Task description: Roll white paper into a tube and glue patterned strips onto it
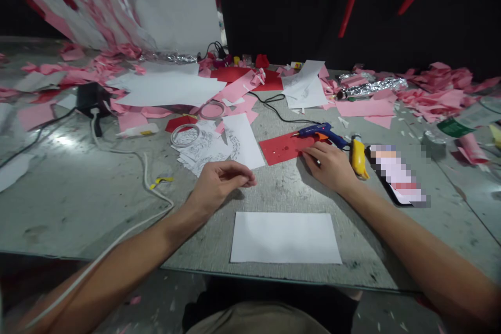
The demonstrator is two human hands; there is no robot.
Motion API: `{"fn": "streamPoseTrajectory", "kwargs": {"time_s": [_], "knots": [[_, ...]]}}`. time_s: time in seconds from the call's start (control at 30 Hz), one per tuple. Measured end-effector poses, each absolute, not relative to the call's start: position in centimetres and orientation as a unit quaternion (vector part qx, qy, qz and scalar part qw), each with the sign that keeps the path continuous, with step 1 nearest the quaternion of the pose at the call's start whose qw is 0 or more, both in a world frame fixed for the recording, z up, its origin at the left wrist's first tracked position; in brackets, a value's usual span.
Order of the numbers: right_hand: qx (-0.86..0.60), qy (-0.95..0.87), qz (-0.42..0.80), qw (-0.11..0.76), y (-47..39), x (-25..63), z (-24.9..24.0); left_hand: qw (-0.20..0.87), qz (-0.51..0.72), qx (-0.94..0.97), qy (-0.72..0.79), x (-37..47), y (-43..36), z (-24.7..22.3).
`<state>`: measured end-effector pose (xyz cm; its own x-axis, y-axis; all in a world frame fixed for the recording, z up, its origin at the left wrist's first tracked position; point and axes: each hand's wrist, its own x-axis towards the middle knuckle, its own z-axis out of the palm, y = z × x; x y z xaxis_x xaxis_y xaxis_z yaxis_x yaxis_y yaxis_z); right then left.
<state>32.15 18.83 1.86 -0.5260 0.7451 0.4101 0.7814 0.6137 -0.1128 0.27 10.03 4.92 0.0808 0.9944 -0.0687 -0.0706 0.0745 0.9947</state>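
Left hand (225, 180) is curling narrow; right hand (331, 164) is touching red card (279, 151), grip unclear; glue gun (319, 129) lying just beyond.

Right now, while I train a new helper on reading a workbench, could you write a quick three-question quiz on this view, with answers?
1. Which lies between the right hand and the phone?
A. tape roll
B. yellow object
C. black adapter

2. True or false: a plain white sheet lies nearer the front edge of the table than the red card does.

3. Fill in: the tip of the blue glue gun points toward the picture's ____ side.

Key: 1. B; 2. True; 3. left
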Motion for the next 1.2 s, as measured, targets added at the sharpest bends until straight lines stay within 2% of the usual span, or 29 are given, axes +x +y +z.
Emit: {"fn": "streamPoseTrajectory", "kwargs": {"time_s": [0.57, 0.63, 0.73, 0.97, 1.1, 1.2], "knots": [[-0.418, -0.875, -0.044, 0.240, 19.0, 32.1, 2.2, 0.523, 0.458, 0.493, 0.524, 0.1, 10.5, 5.4], [-0.415, -0.876, -0.046, 0.242, 19.0, 32.1, 2.2, 0.480, 0.448, 0.534, 0.533, -0.2, 10.4, 5.6], [-0.414, -0.876, -0.042, 0.245, 19.0, 32.2, 2.1, 0.354, 0.412, 0.625, 0.560, -1.2, 10.5, 5.8], [-0.401, -0.877, -0.021, 0.263, 18.2, 32.8, 2.7, 0.044, 0.218, 0.789, 0.572, -3.1, 10.8, 6.1], [-0.384, -0.885, 0.025, 0.262, 13.2, 33.4, 5.4, 0.003, 0.193, 0.865, 0.463, -3.5, 8.3, 6.0], [-0.383, -0.897, 0.097, 0.200, 6.5, 32.9, 7.2, 0.032, 0.219, 0.918, 0.330, -3.0, 4.8, 5.2]]}}
